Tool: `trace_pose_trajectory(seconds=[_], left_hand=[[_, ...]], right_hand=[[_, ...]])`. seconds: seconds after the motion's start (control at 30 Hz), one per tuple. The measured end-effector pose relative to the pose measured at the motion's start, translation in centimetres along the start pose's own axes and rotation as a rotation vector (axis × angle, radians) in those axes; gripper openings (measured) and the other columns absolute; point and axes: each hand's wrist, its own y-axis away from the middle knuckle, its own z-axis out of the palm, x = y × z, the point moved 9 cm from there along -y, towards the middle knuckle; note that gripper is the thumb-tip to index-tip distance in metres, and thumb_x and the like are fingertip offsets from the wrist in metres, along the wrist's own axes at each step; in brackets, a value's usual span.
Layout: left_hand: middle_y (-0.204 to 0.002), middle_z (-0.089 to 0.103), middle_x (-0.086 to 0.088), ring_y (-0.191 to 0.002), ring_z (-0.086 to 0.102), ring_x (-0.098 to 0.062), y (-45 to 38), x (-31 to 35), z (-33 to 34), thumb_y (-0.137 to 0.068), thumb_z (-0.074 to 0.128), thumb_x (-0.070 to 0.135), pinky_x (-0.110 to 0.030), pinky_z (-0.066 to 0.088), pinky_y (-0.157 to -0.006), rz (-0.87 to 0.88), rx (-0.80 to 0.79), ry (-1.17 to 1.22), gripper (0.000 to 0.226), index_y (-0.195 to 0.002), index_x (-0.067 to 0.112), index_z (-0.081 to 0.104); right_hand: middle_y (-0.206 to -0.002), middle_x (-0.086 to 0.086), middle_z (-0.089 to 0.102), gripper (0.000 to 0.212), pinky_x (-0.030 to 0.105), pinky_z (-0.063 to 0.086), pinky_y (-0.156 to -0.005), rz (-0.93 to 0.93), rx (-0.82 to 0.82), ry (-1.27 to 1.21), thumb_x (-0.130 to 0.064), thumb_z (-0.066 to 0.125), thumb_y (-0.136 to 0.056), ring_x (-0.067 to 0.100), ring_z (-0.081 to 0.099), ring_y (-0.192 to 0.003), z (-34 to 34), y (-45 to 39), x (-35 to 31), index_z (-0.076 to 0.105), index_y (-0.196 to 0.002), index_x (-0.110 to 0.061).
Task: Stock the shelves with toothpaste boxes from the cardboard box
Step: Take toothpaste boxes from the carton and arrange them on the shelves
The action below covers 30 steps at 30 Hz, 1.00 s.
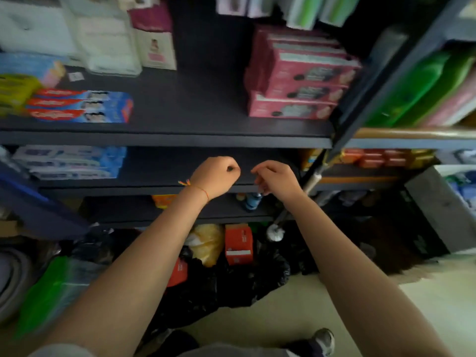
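Hands hung empty at mid-frame before the lower shelf: the left hand clenched on nothing, the right hand loosely curled, gripping nothing. No cardboard box could be made out; fetching one probably came next. Stacked toothpaste boxes at left read "Colgate"; new ones should sit flush alongside, labels outward.

Bare forearms, thin orange thread bracelet, possibly grey sneaker

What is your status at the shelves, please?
Both hands empty: left hand fisted, right hand loosely curled. Toothpaste boxes stacked on upper shelf. Nothing blocking.
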Motion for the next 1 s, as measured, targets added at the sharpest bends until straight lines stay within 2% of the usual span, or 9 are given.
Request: trace_pose_trajectory(seconds=[0.1, 0.2, 0.4, 0.5, 0.57, 0.63, 0.8, 0.9, 1.0], left_hand=[[-0.081, 0.069, 0.013, -0.069, 0.068, -0.011, -0.5, 7.3, 8.1, -0.095, 0.051, 0.028, -0.036, 0.058, -0.073, 0.027, -0.033, 0.065, 0.019, -0.086, 0.034, 0.067], [-0.081, 0.072, 0.008, -0.059, 0.068, -0.008, -0.6, 14.9, 15.9, -0.098, 0.052, 0.024, -0.030, 0.057, -0.066, 0.003, -0.036, 0.171, 0.020, -0.087, 0.030, 0.068], [-0.100, 0.071, 0.004, -0.075, 0.072, -0.013, -2.7, 29.7, 29.0, -0.102, 0.051, 0.025, -0.033, 0.057, -0.074, -0.032, -0.173, 0.279, 0.016, -0.103, 0.027, 0.067], [-0.098, 0.071, 0.000, -0.075, 0.071, -0.015, -4.4, 35.6, 33.6, -0.102, 0.050, 0.023, -0.031, 0.054, -0.069, -0.025, -0.229, 0.255, 0.017, -0.098, 0.030, 0.065], [-0.097, 0.070, 0.002, -0.077, 0.072, -0.016, -5.8, 38.3, 36.1, -0.101, 0.050, 0.023, -0.028, 0.051, -0.067, -0.032, -0.248, 0.237, 0.018, -0.096, 0.030, 0.065], [-0.094, 0.070, 0.002, -0.075, 0.072, -0.017, -7.3, 40.3, 38.6, -0.100, 0.051, 0.022, -0.032, 0.054, -0.071, -0.025, -0.257, 0.228, 0.017, -0.097, 0.029, 0.066], [-0.092, 0.072, -0.002, -0.067, 0.070, -0.018, -11.3, 42.9, 44.1, -0.096, 0.053, 0.017, -0.026, 0.049, -0.063, -0.011, -0.236, 0.287, 0.017, -0.094, 0.028, 0.066], [-0.086, 0.069, 0.001, -0.069, 0.071, -0.017, -14.2, 43.7, 46.6, -0.094, 0.053, 0.015, -0.026, 0.050, -0.063, -0.043, -0.220, 0.327, 0.018, -0.098, 0.027, 0.065], [-0.085, 0.065, 0.006, -0.070, 0.068, -0.015, -16.5, 44.7, 48.2, -0.095, 0.053, 0.015, -0.024, 0.047, -0.060, -0.070, -0.206, 0.320, 0.016, -0.103, 0.024, 0.064]], right_hand=[[-0.069, 0.006, 0.064, 0.026, 0.028, 0.048, -0.052, 0.023, 0.027, -0.018, -0.009, 0.042, -0.098, 0.019, 0.059, -0.055, -8.7, 1.7, 6.0, 0.067, -0.092, -0.009], [-0.067, 0.007, 0.064, 0.026, 0.029, 0.047, -0.051, -0.003, 0.029, -0.008, -0.008, 0.043, -0.098, 0.020, 0.058, -0.053, -18.2, 2.9, 11.0, 0.068, -0.088, -0.009], [-0.070, 0.008, 0.063, 0.024, 0.021, 0.044, -0.046, 0.020, 0.122, -0.019, -0.009, 0.044, -0.097, 0.016, 0.057, -0.052, -36.7, 4.7, 19.1, 0.065, -0.086, -0.015], [-0.075, 0.005, 0.065, 0.019, 0.029, 0.050, -0.057, 0.033, 0.157, 0.000, -0.011, 0.047, -0.093, 0.018, 0.060, -0.061, -43.0, 4.7, 21.8, 0.066, -0.091, -0.015], [-0.085, 0.003, 0.069, 0.017, 0.038, 0.056, -0.072, 0.048, 0.161, 0.033, -0.017, 0.050, -0.089, 0.020, 0.065, -0.076, -46.3, 4.2, 23.1, 0.066, -0.094, -0.021], [-0.099, 0.003, 0.070, 0.017, 0.038, 0.054, -0.082, 0.066, 0.181, 0.100, -0.019, 0.052, -0.089, 0.022, 0.065, -0.090, -49.3, 3.7, 24.2, 0.065, -0.101, -0.023], [-0.119, 0.013, 0.054, 0.031, 0.033, 0.040, -0.079, 0.125, 0.316, 0.353, -0.013, 0.057, -0.090, 0.030, 0.056, -0.103, -56.5, 1.4, 27.8, 0.057, -0.120, -0.009], [-0.126, 0.015, 0.045, 0.043, 0.035, 0.040, -0.089, 0.211, 0.279, 0.414, -0.015, 0.060, -0.089, 0.032, 0.050, -0.113, -59.4, -1.2, 30.4, 0.049, -0.130, -0.006], [-0.127, 0.014, 0.049, 0.054, 0.039, 0.044, -0.093, 0.290, 0.135, 0.527, -0.027, 0.065, -0.088, 0.029, 0.050, -0.113, -60.3, -4.2, 32.2, 0.046, -0.134, -0.008]])
